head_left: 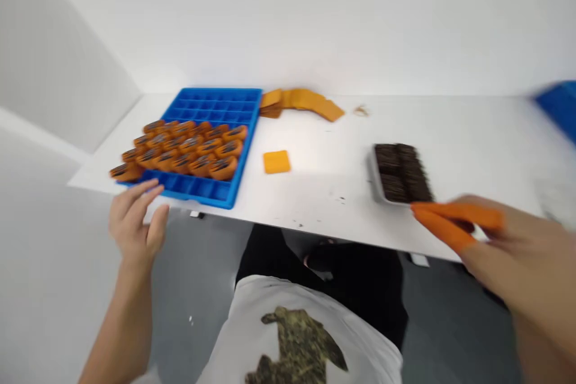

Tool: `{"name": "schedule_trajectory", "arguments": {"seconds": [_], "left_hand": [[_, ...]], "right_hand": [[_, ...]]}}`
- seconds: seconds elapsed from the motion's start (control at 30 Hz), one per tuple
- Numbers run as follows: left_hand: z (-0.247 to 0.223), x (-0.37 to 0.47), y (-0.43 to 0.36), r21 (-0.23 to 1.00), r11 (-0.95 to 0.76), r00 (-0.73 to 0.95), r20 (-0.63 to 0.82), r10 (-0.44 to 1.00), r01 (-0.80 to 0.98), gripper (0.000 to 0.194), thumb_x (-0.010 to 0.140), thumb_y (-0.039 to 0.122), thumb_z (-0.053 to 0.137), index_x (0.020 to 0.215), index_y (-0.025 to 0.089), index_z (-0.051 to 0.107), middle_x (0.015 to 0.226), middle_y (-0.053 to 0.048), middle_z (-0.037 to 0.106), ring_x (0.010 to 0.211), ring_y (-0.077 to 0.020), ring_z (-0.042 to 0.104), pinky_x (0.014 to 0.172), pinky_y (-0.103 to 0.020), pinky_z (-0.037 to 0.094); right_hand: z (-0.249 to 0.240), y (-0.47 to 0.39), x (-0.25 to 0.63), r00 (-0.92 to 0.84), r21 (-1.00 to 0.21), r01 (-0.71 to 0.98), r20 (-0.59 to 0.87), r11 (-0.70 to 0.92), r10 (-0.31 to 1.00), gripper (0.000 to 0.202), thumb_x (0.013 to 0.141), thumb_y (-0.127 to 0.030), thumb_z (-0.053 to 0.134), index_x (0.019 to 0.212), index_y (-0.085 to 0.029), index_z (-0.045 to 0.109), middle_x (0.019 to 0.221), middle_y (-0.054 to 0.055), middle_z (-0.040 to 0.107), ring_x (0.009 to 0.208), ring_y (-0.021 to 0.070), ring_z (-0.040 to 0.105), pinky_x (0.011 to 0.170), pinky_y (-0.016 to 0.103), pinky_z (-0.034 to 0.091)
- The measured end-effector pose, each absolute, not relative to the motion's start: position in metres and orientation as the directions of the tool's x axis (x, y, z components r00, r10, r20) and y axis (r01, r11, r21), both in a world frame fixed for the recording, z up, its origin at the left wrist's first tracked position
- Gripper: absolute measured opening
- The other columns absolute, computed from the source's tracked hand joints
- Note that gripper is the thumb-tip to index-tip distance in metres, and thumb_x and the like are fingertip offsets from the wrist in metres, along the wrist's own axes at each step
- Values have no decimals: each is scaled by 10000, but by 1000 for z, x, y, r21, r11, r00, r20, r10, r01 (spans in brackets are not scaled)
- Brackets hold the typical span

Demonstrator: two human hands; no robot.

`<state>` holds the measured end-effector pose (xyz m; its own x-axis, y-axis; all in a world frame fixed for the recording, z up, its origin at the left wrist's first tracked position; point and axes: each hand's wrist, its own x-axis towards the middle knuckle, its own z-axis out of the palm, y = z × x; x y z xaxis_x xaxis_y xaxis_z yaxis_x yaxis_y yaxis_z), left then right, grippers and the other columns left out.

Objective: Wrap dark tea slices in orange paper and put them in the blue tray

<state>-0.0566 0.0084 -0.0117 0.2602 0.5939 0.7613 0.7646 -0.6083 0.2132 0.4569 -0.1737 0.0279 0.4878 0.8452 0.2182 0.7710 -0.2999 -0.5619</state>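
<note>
My left hand (137, 219), bare and empty with its fingers apart, hovers at the front left corner of a blue compartment tray (229, 195). Several folded orange pieces (184, 145) with dark marks or bits in their openings fill the tray's middle rows. My right hand (508, 246), blurred, has what look like orange finger covers (450, 225) on its thumb and forefinger. Their tips are pinched together at the front right corner of a pale shallow box (377, 183) of thin dark strips (398, 173). Whatever is between the tips cannot be made out.
One flat orange square (276, 162) lies mid-table. A fanned row of similar orange squares (310, 102) is near the wall, beside some rubber-band-like loops (361, 110). Dark crumbs (342, 198) dot the white table (315, 204). A blurred blue object (560, 108) sits far right.
</note>
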Motion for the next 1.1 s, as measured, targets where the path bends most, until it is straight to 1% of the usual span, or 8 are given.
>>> {"name": "schedule_trajectory", "arguments": {"seconds": [0.13, 0.23, 0.33, 0.43, 0.6, 0.9, 1.0, 1.1], "left_hand": [[-31, 36, -42, 311, -834, 383, 777, 499, 457, 489, 944, 222, 754, 1390, 422, 777, 1143, -57, 840, 971, -307, 796, 807, -483, 655], [-46, 105, -53, 358, -891, 524, 721, 453, 278, 406, 937, 179, 774, 1300, 358, 799, 1028, -60, 847, 852, -270, 798, 720, -415, 659], [-61, 151, -45, 372, -886, 574, 676, 463, 276, 241, 945, 169, 791, 1137, 308, 827, 958, -61, 848, 808, -248, 806, 720, -380, 671], [-75, 166, -33, 395, -849, 552, 645, 528, 351, 104, 970, 204, 781, 1023, 281, 828, 911, -60, 840, 788, -241, 806, 717, -372, 676], [-87, 159, -30, 468, -773, 507, 584, 634, 427, 68, 992, 266, 760, 982, 295, 820, 908, -53, 837, 787, -244, 804, 706, -389, 679], [-55, 159, -11, 485, -722, 419, 595, 686, 494, 83, 989, 307, 749, 978, 275, 825, 909, -51, 821, 765, -225, 743, 681, -369, 614], [-46, 172, 22, 428, -669, 432, 528, 731, 608, 205, 997, 378, 720, 1128, 264, 829, 1121, -98, 828, 905, -278, 765, 870, -445, 639], [-45, 187, 66, 310, -628, 540, 328, 775, 714, 401, 902, 386, 767, 1267, 224, 798, 1378, -164, 775, 1291, -426, 705, 1177, -584, 528]], "right_hand": [[55, -149, 501, 505, -568, 734, 88, -373, 859, 297, 856, -495, 709, 952, -260, 864, 858, 43, 785, 725, 223, 646, 681, 368, 467], [57, -125, 524, 450, -425, 790, -87, -441, 889, 256, 902, -389, 719, 1045, -251, 882, 821, 18, 754, 750, 204, 652, 717, 343, 476], [52, -101, 531, 342, -259, 882, -221, -393, 913, 258, 974, -329, 663, 1097, -272, 882, 1027, 21, 812, 917, 226, 703, 790, 346, 491], [43, -81, 532, 291, -220, 908, -277, -356, 916, 269, 958, -298, 688, 1150, -255, 872, 1155, 63, 819, 1021, 277, 709, 826, 375, 494], [33, -62, 532, 266, -190, 919, -345, -345, 900, 274, 892, -222, 741, 1139, -203, 857, 1162, 136, 812, 1006, 303, 712, 848, 390, 507], [34, -65, 547, 354, -332, 849, -218, -410, 909, 184, 851, -167, 718, 946, -237, 859, 1073, 76, 814, 972, 288, 691, 834, 389, 488], [32, -76, 561, 463, -445, 760, -141, -474, 875, 215, 886, -196, 688, 1010, -223, 861, 1111, 74, 805, 1006, 276, 680, 868, 392, 487], [23, -93, 581, 611, -638, 542, -149, -548, 777, 191, 906, -247, 699, 1028, -193, 835, 1058, 81, 784, 896, 215, 646, 784, 354, 478]]}}
